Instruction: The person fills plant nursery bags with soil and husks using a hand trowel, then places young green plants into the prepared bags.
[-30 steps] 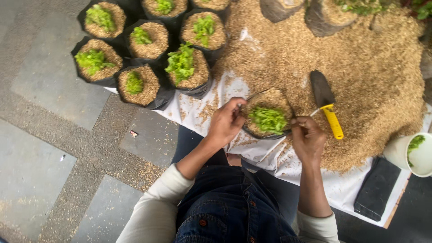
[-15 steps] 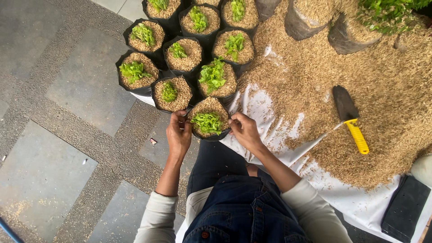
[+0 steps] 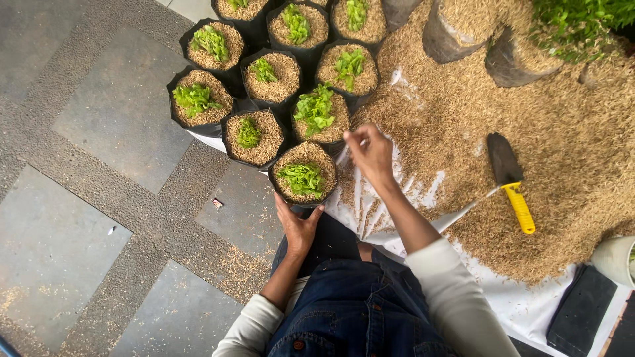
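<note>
Resting bag: a black grow bag (image 3: 303,174) filled with husk and holding one green seedling stands at the left edge of the white sheet (image 3: 529,301), partly on the paving, nearest of the cluster to the person.
Left hand: the left hand (image 3: 298,225) is spread open, thumb and fingers parted around the near base of that bag, touching its wall.
Right hand: the right hand (image 3: 370,151) hovers above the sheet, just right of the bag, apart from it; fingertips look pinched together, whether on anything cannot be told.
Other bags: eight more black bags (image 3: 264,74) with seedlings stand packed behind it toward the far left corner, some cut by the top edge; nine in all.
Husk heap: one wide pile of tan husk (image 3: 569,152) covers the sheet's far right part.
Trowel: one trowel (image 3: 512,180), dark blade and yellow handle, lies on the heap.
Grey sacks: two husk-filled grey sacks (image 3: 450,33) stand at the far edge.
White tub: one white tub (image 3: 614,260) at the right edge.
Paving: grey stone slabs (image 3: 99,132) at left.
</note>
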